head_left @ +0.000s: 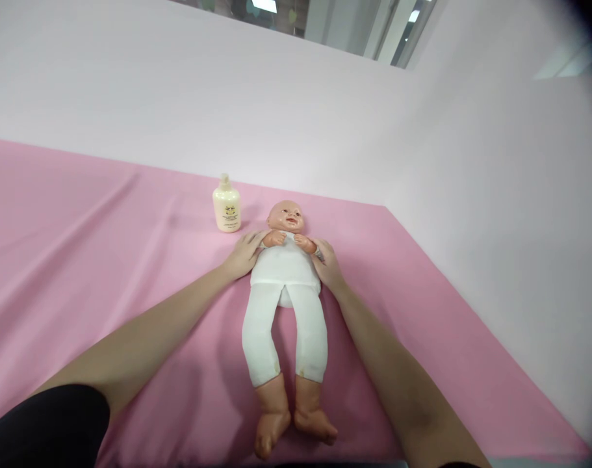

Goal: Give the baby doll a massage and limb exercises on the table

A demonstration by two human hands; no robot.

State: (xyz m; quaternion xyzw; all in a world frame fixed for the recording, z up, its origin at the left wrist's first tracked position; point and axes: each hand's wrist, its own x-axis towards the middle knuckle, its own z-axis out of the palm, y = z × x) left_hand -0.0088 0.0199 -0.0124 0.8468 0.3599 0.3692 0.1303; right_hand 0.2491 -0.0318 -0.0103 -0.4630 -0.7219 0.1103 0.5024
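A baby doll (286, 263) in a white top and white trousers lies on its back, head away from me and feet toward me. Its forearms are bent up over its chest. My left hand (244, 253) holds the doll's arm on the left side, fingers curled against it. On the other side, my right hand (329, 264) grips the other arm; some of its fingers are hidden behind the doll. Just beyond my left hand stands a cream-coloured pump bottle (227, 209) with a printed label, upright and apart from the hand.
A pink cloth (179, 312) with folds on the left covers the surface under the doll. Pale walls (257, 110) rise behind and to the right. A window (334, 29) is set high in the back wall.
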